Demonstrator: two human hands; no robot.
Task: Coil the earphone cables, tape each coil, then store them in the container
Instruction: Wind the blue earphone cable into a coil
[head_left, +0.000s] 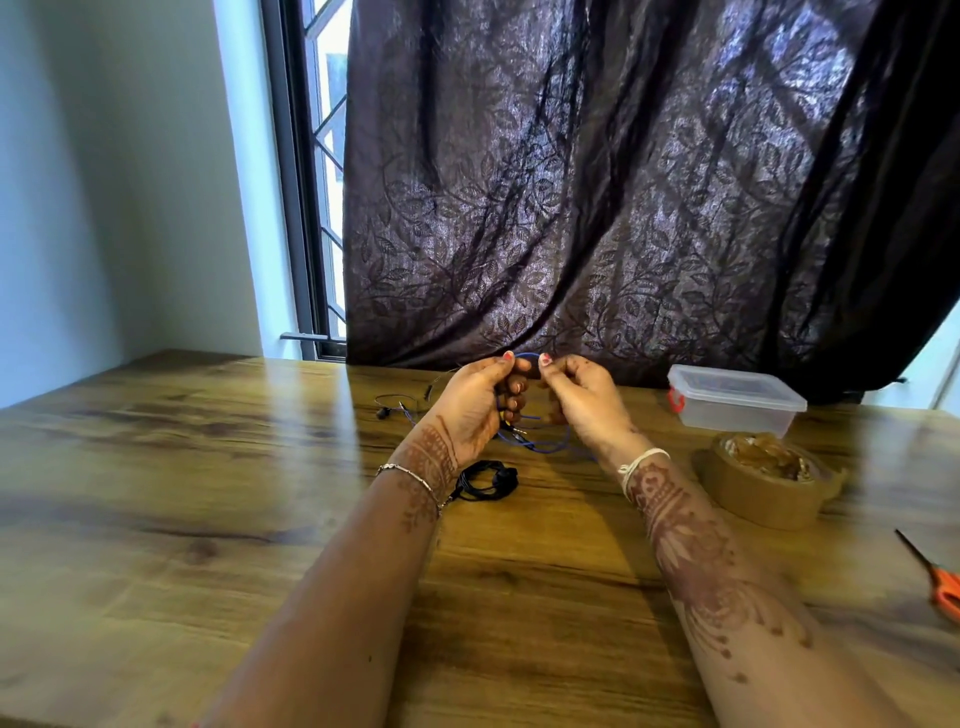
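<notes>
Blue earphone cable (543, 447) hangs in loops between both hands, well left of the brown tape roll (769, 480) on the wooden table (208, 493). The left hand (480, 400) curls its fingers round the gathered loops and the right hand (582, 400) pinches the top of the loop, while loose strands trail onto the wood. A black earphone coil (488, 480) lies left of the roll, the clear lidded container (737, 397) stands just behind it, and orange-handled scissors (941, 590) lie to its right.
</notes>
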